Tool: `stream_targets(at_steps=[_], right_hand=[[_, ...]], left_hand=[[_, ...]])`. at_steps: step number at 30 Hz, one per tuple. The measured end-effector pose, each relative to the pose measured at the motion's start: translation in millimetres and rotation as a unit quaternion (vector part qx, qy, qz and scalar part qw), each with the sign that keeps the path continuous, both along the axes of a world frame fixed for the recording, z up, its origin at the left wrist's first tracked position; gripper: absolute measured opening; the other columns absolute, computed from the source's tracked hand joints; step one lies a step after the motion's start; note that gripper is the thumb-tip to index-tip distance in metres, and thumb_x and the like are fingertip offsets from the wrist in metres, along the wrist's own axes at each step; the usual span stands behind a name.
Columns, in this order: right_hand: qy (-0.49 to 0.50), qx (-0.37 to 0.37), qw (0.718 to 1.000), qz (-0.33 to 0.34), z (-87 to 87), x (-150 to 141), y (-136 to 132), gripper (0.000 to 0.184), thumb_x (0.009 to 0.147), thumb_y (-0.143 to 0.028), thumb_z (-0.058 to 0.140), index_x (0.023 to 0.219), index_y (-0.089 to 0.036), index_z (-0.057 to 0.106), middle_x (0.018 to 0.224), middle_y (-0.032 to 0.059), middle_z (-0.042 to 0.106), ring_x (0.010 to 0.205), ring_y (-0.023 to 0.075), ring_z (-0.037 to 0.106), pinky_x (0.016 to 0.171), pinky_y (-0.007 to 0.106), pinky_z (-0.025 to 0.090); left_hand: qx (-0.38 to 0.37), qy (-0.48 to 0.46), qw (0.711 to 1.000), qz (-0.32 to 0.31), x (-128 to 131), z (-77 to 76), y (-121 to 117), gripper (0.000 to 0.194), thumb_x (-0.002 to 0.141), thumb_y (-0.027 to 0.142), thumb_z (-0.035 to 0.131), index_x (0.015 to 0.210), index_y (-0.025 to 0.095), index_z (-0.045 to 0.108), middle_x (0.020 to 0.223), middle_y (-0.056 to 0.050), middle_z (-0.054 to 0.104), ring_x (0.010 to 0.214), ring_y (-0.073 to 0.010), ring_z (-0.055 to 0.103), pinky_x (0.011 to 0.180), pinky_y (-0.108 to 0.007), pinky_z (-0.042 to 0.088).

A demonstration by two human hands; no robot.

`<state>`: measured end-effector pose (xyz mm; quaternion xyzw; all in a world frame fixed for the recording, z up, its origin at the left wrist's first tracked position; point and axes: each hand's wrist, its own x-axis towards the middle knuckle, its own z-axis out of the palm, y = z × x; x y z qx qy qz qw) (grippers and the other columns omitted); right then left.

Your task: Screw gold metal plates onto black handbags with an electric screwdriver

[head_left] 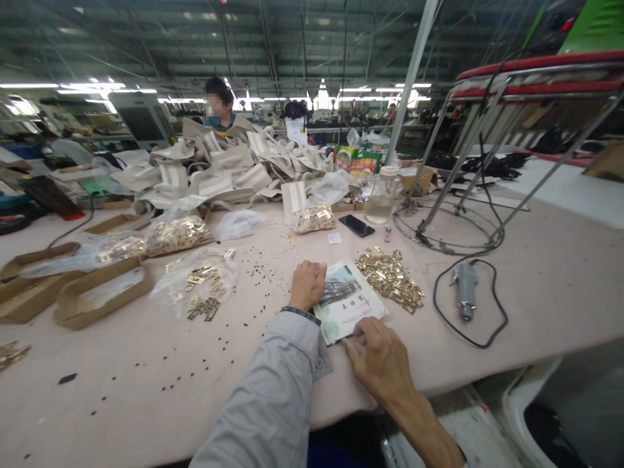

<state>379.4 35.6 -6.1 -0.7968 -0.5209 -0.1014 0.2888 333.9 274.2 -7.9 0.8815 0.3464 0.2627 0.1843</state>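
Note:
A thin paper booklet (pixel 347 311) with a building picture and printed characters on its cover lies in front of me. My left hand (pixel 307 286) has its fingers curled and closed at the booklet's upper left edge. At the lower edge my right hand (pixel 381 356) is closed, thumb and forefinger at the paper; a small dark thing shows by the thumb, too little to name. Right against the booklet's right side lies a pile of small gold metal plates (pixel 392 276).
A grey electric screwdriver (pixel 467 292) with a looped cable lies right, near an upturned stool (pixel 453 240). Behind are a phone (pixel 356 225), a jar (pixel 383 198) and heaped beige straps (pixel 219 169). Cardboard trays (pixel 103 292) and bagged plates (pixel 178 234) stand left. A person (pixel 220 107) is beyond.

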Motion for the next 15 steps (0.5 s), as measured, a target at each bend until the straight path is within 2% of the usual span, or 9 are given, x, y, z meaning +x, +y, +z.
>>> stream_targets(at_steps=[4,8,10,12,15], right_hand=[[0.036,0.025,0.998,-0.039,-6.3,-4,4,0.017,0.085,-0.027,0.070,0.081,-0.023,0.053,0.072,0.0007,0.061,0.064,0.0203,0.058,0.062,0.032,0.036],[0.021,0.146,0.988,-0.039,-2.5,-7,9,0.017,0.091,-0.029,0.071,0.087,-0.022,0.055,0.071,0.0000,0.060,0.063,0.0192,0.058,0.064,0.032,0.041],[-0.004,0.217,0.976,-0.022,3.1,-8,14,0.012,0.093,-0.024,0.068,0.098,-0.020,0.058,0.085,0.0055,0.067,0.077,0.0221,0.064,0.074,0.034,0.047],[-0.021,0.266,0.964,0.006,9.9,-10,18,0.016,0.094,-0.016,0.066,0.107,-0.018,0.058,0.104,0.0118,0.071,0.097,0.0256,0.067,0.086,0.038,0.050],[-0.014,0.276,0.958,0.076,18.0,-12,21,0.019,0.092,-0.006,0.059,0.106,-0.019,0.057,0.120,0.0141,0.069,0.114,0.0279,0.064,0.097,0.044,0.049]], left_hand=[[-0.011,-0.024,1.000,-0.007,1,-2.0,1,0.041,0.106,0.040,0.037,0.089,0.020,0.068,0.094,-0.011,0.065,0.098,-0.0256,0.057,0.096,-0.040,0.042],[-0.041,-0.068,0.997,-0.003,1,-3.7,2,0.040,0.105,0.041,0.037,0.083,0.021,0.064,0.092,-0.011,0.066,0.096,-0.0263,0.058,0.095,-0.042,0.042],[-0.068,-0.098,0.993,0.005,2,-4.3,2,0.041,0.105,0.042,0.035,0.082,0.021,0.063,0.091,-0.011,0.067,0.093,-0.0261,0.060,0.092,-0.042,0.044],[-0.101,-0.133,0.986,0.009,2,-4.7,3,0.043,0.105,0.044,0.034,0.085,0.021,0.064,0.092,-0.011,0.070,0.093,-0.0255,0.062,0.090,-0.040,0.046],[-0.145,-0.183,0.972,0.011,3,-4.8,6,0.049,0.104,0.050,0.031,0.095,0.021,0.069,0.099,-0.010,0.075,0.096,-0.0248,0.066,0.090,-0.039,0.049]])
